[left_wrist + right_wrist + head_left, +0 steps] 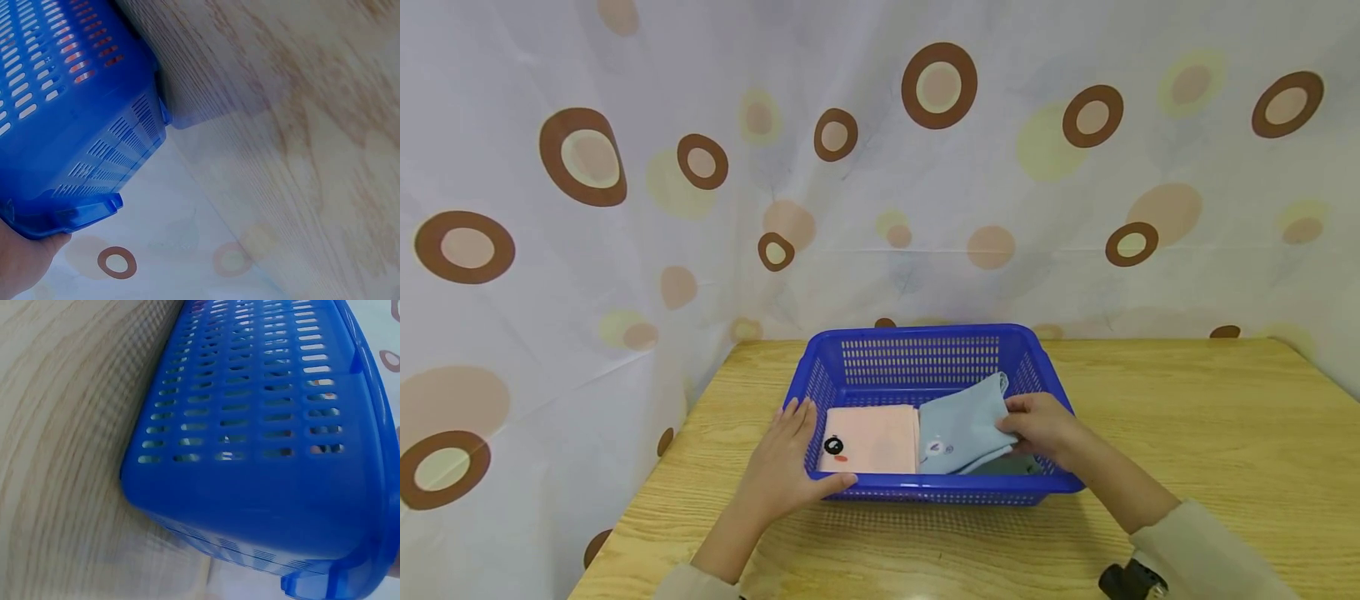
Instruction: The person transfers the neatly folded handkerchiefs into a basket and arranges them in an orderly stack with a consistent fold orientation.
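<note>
A blue plastic basket (917, 482) with slotted walls stands on the wooden table. Inside it at the left lies a folded pink towel (880, 437) with a dark eye and an orange mark. Beside that is a folded light blue towel (962, 421), its right side raised and tilted. My right hand (1041, 425) pinches the blue towel's right edge. Under it, a dark greenish cloth (1011, 465) shows in part. My left hand (782, 462) rests on the basket's left front corner, fingers extended over the rim. In the left wrist view, part of the left hand (25, 262) touches the rim.
The wooden table (1195, 425) extends to the right of the basket and in front of it. A white curtain (865, 183) with brown rings hangs behind and along the left side. A black device (1131, 579) is on the right wrist.
</note>
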{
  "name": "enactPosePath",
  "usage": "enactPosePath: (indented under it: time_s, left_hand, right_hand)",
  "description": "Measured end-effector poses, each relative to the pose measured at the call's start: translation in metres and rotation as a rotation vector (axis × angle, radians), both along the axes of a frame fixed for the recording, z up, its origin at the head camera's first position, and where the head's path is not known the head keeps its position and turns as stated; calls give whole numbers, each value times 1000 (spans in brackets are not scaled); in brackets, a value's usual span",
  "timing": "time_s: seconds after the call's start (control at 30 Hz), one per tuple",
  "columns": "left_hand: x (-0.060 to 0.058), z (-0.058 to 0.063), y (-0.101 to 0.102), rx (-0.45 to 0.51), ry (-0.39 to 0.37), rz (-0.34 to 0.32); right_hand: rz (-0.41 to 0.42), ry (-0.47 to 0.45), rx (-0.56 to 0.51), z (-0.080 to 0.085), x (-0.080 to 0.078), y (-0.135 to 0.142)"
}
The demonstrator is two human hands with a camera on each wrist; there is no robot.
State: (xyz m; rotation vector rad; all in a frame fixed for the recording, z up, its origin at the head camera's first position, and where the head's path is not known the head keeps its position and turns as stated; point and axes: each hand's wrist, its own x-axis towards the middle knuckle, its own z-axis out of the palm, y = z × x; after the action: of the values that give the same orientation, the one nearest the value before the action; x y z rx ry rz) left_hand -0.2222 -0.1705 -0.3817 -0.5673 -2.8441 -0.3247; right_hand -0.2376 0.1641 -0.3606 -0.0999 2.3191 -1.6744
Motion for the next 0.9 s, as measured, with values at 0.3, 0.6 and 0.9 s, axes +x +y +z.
enactPosePath:
  time_s: [0.3,0.6,0.9]
  left_hand:
    - [0,1,0,6,-1,-3]
    - [0,1,1,6,-6,-8]
    - [1,1,0,5,12,-15]
  right_hand:
    - [44,21,193,11,5,1]
    - [50,249,498,24,15,2]
    - [46,372,579,28,25,10]
